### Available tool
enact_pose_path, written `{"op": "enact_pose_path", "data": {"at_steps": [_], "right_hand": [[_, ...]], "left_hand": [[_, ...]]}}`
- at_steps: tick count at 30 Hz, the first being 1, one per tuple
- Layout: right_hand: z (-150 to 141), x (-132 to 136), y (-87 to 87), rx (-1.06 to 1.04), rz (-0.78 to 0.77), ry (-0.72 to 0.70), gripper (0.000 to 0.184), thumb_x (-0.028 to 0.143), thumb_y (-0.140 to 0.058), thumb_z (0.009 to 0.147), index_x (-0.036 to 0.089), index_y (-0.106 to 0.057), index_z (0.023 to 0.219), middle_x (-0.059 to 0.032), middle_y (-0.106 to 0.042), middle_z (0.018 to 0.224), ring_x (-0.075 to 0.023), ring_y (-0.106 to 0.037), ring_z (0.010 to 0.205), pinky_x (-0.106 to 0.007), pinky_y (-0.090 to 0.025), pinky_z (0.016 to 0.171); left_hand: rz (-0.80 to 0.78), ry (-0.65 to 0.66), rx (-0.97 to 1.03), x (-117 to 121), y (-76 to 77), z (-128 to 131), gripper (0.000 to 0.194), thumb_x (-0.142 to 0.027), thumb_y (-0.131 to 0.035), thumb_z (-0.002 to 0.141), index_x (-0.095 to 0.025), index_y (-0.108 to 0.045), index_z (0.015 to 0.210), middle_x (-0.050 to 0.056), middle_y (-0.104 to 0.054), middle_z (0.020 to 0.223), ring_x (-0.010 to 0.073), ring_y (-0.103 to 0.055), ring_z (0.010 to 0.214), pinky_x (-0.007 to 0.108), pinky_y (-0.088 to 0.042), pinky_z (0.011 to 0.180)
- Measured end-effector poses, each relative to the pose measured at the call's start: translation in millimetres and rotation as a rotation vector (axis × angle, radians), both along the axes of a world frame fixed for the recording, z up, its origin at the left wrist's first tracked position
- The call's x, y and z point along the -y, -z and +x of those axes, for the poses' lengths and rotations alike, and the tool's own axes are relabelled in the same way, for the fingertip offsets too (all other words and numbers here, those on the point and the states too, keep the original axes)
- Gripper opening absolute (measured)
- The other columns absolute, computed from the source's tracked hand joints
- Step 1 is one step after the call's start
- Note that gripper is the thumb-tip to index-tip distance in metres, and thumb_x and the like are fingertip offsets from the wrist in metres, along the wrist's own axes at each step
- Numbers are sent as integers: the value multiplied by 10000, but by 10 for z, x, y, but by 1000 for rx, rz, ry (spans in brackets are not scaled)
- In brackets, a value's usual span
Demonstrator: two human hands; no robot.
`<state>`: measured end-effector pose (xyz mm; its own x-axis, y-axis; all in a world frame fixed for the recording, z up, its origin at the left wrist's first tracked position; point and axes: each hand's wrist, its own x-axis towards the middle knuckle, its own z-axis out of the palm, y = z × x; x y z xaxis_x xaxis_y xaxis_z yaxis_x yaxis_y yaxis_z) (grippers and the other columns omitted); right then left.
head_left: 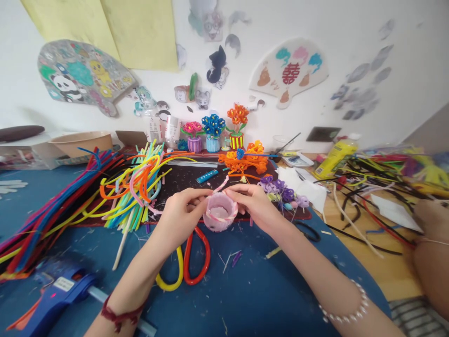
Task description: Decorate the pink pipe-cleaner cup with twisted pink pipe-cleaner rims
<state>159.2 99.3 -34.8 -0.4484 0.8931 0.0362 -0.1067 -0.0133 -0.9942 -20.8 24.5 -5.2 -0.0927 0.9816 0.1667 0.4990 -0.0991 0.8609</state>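
A small pink round pot (218, 225) sits between my two hands, with its hollow inside facing up toward me. A pink and white twisted pipe cleaner (224, 219) runs around its rim, and a loose end sticks up at the far side. My left hand (184, 208) pinches the pot's left rim between thumb and fingers. On the opposite side, my right hand (253, 203) has its thumb and fingers closed on the right rim and the strip. Just below the left wrist lie scissors with red and yellow handles (197, 282).
A blue glue gun (68, 292) lies front left. Bundles of coloured pipe cleaners (140, 187) spread on the left. Behind stand pots of pipe-cleaner flowers (213, 133); loose orange (249, 164) and purple flowers (277, 189) lie nearer. A yellow bottle (335, 157) and another person's arm (433, 262) are at right.
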Motion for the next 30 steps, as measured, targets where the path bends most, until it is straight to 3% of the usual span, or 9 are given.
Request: {"op": "enact_pose_path", "data": {"at_steps": [8, 12, 18, 24, 30], "right_hand": [[-8, 32, -59, 47, 101, 16, 248, 352, -744, 734, 129, -755, 842, 14, -573, 537, -68, -399, 411, -219, -280, 405], [3, 4, -80, 93, 180, 14, 246, 351, -743, 732, 133, -760, 845, 0, -599, 574, -68, -395, 412, -224, -274, 400], [25, -131, -205, 201, 293, -119, 224, 340, -758, 713, 127, -757, 783, -14, -637, 623, -92, -472, 496, -239, -354, 476], [7, -308, -326, 272, 299, -248, 286, 382, -820, 638, 114, -759, 720, -45, -680, 642, -138, -558, 580, -274, -439, 562], [51, -264, -297, 237, 426, -213, 265, 424, -794, 695, 166, -768, 750, -40, -643, 748, -129, -522, 612, -274, -403, 552]], "left_hand": [[10, 47, 6, -2, 0, -5, 378, -325, -566, 805, -105, -720, 1070, 28, -632, 716, 138, -537, 659, 244, -450, 607], [8, 57, -32, -10, 2, -15, 369, -306, -542, 810, -124, -720, 1077, 48, -689, 792, 152, -576, 705, 253, -473, 648], [4, 86, -137, -13, -25, -19, 378, -247, -476, 805, -165, -721, 1081, 60, -730, 956, 192, -627, 855, 279, -469, 727], [-70, 120, 12, -7, -59, -19, 371, -290, -502, 821, -150, -708, 1095, 54, -729, 906, 186, -621, 806, 273, -467, 699], [-61, 121, 58, 15, -90, -4, 337, -316, -545, 826, -177, -721, 1077, 28, -695, 807, 152, -577, 712, 243, -446, 629]]}}
